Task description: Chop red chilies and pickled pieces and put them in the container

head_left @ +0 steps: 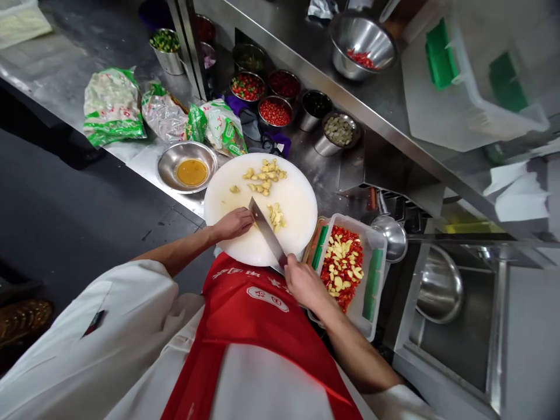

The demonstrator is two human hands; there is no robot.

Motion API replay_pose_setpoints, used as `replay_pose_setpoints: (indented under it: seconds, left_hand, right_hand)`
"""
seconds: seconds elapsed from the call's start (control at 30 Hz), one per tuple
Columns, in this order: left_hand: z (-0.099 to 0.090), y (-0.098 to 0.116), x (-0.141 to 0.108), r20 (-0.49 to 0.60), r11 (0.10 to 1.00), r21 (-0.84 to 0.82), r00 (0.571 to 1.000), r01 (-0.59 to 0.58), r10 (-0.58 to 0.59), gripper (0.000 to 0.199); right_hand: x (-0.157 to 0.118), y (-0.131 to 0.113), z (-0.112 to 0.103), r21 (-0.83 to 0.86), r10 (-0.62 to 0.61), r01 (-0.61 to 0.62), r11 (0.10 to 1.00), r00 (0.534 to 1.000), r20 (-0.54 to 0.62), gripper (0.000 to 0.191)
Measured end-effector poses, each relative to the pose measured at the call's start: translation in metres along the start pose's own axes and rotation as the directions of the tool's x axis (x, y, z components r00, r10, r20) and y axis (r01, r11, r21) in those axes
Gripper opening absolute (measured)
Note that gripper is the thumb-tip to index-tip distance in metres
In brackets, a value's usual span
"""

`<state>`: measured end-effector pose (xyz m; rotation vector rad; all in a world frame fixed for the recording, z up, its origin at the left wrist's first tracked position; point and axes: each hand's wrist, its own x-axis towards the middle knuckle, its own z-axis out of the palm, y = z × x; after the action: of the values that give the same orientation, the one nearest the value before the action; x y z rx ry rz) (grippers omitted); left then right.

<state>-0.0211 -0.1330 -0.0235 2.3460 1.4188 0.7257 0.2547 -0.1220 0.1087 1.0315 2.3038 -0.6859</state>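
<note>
My right hand [301,281] is wrapped round the handle of a cleaver [269,232], whose blade slants across a round white cutting board [301,192]. Close to the blade's left side, my left hand [236,223] has its fingers curled and pressed down on a piece of ginger, mostly hidden by the fingertips. Sliced ginger [276,217] lies in a small heap just right of the blade. Several whole knobs of ginger [266,172] rest toward the board's far side. Right of the board stands a clear plastic tub [371,233] of chopped red chillies [350,291] topped with ginger slices [339,265].
A steel bowl of brown liquid [191,172] stands left of the board, near several plastic bags [114,105]. Steel pots of ingredients, including red chopped chillies [275,111], line the back. A metal shelf [301,52] overhangs them. A sink [459,350] is at right.
</note>
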Motion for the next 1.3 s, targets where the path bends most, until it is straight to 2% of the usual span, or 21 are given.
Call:
replay_pose_setpoints:
  seconds: [0.1, 0.2, 0.33, 0.47, 0.6, 0.67, 0.8, 0.97, 1.13, 1.23, 1.3]
  left_hand:
    - [0.001, -0.001, -0.003, -0.014, 1.000, -0.029, 1.000, 0.010, -0.010, 0.023]
    - [0.002, -0.003, -0.006, -0.027, 0.998, -0.051, 0.999, 0.030, -0.032, 0.024]
    - [0.002, -0.004, -0.009, -0.033, 1.000, -0.024, 0.999, 0.002, -0.003, 0.024]
    - [0.002, -0.006, -0.013, -0.046, 0.998, -0.056, 0.999, -0.009, 0.006, 0.023]
    - [0.006, -0.008, -0.017, -0.043, 0.998, -0.053, 0.999, 0.029, -0.032, 0.023]
    - [0.009, -0.009, -0.018, -0.047, 0.998, -0.049, 0.998, 0.050, -0.053, 0.022]
    - [0.011, -0.011, -0.021, -0.083, 0.997, -0.068, 0.996, 0.034, -0.039, 0.021]
    - [0.007, -0.008, -0.020, -0.103, 0.998, -0.051, 0.994, 0.020, -0.025, 0.022]
    - [0.003, -0.006, -0.020, -0.068, 0.999, -0.016, 0.997, 0.046, -0.047, 0.024]
    - [0.003, -0.005, -0.020, -0.077, 0.999, -0.013, 0.996, 0.051, -0.052, 0.024]
    - [0.003, -0.005, -0.020, -0.088, 0.999, 0.009, 0.995, 0.039, -0.038, 0.024]
  right_hand:
    - [0.002, -0.001, 0.000, -0.027, 0.018, -0.018, 0.999, 1.000, 0.014, 0.018]
    - [0.004, -0.002, -0.002, -0.038, -0.029, 0.028, 0.999, 0.999, -0.014, 0.017]
    - [0.009, -0.007, -0.006, -0.069, 0.021, -0.019, 0.997, 0.999, 0.029, 0.017]
    - [0.010, -0.010, -0.009, -0.067, -0.035, 0.036, 0.997, 0.999, 0.004, 0.018]
    - [0.010, -0.012, -0.011, -0.074, 0.007, -0.003, 0.997, 0.999, 0.050, 0.018]
    - [0.011, -0.013, -0.011, -0.075, -0.008, 0.011, 0.997, 0.999, 0.036, 0.019]
    - [0.012, -0.013, -0.011, -0.055, 0.004, -0.001, 0.998, 0.999, 0.054, 0.019]
    - [0.014, -0.010, -0.012, -0.075, -0.052, 0.053, 0.996, 0.999, 0.018, 0.018]
    - [0.016, -0.009, -0.010, -0.062, -0.018, 0.020, 0.998, 0.999, 0.037, 0.018]
    - [0.017, -0.009, -0.012, -0.057, -0.051, 0.052, 0.997, 0.998, 0.029, 0.019]
    - [0.019, -0.010, -0.013, -0.049, -0.031, 0.034, 0.998, 0.998, 0.057, 0.019]
